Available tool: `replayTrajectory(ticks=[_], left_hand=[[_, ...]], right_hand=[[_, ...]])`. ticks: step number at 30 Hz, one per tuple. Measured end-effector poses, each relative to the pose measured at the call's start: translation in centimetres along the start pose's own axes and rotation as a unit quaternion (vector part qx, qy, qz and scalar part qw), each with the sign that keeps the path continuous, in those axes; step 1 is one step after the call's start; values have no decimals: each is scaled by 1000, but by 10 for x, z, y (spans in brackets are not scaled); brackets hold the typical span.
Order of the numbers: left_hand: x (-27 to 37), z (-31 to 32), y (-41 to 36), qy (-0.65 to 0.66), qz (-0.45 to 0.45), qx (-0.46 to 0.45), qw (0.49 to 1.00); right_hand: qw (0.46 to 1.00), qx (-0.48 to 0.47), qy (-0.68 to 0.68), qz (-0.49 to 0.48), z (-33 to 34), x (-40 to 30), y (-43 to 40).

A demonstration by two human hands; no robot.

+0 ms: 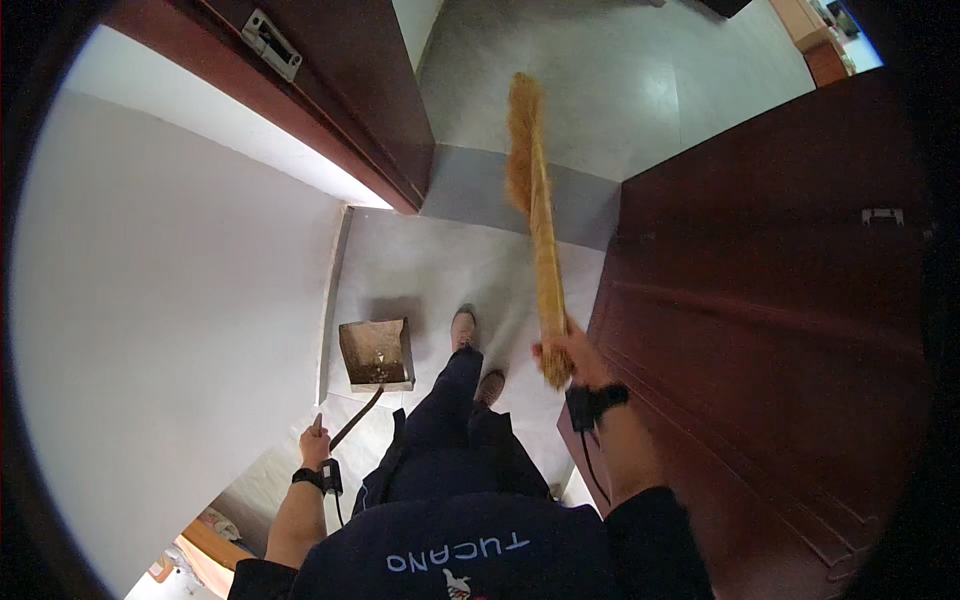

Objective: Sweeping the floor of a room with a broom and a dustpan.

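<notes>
My right hand (576, 354) grips a straw broom (546, 247) near its lower end in the picture. The broom's fringed bristle head (523, 142) points away from me, over the doorway strip. On the left, my left hand (313, 442) is closed around the handle (358, 417) of a dustpan. The dustpan (409, 352) hangs or rests beside my legs, its pan dark inside with small pale bits of debris (381, 358). A strapped device with a cable sits on each wrist.
A grey threshold strip (472, 176) crosses the floor at the doorway. An open dark red door (757, 315) stands close on my right. The door frame (360, 157) with a metal strike plate (271, 45) and a white wall (180, 285) are on my left. My shoes (464, 330) are on the tiled floor.
</notes>
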State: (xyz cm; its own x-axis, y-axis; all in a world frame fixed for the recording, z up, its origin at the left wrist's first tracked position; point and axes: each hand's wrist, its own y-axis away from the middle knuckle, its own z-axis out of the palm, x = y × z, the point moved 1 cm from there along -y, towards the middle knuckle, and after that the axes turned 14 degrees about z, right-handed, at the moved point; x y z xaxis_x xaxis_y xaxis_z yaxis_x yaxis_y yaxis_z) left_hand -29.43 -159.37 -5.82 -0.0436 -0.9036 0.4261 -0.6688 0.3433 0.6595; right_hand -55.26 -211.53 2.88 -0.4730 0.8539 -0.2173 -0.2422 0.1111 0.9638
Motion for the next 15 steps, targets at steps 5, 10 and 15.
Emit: replayTrajectory(ticks=[5,10,15], left_hand=[[-17,6,11,-54,7,-11,998],[-12,17,30,-64,68,-47,995],[-22,14,43,-99,86,-92,987]], right_hand=[[988,80,129,39,-19,109,94],[982,109,94,121,-42,166,164],[979,98,22,177,-115,175,159]])
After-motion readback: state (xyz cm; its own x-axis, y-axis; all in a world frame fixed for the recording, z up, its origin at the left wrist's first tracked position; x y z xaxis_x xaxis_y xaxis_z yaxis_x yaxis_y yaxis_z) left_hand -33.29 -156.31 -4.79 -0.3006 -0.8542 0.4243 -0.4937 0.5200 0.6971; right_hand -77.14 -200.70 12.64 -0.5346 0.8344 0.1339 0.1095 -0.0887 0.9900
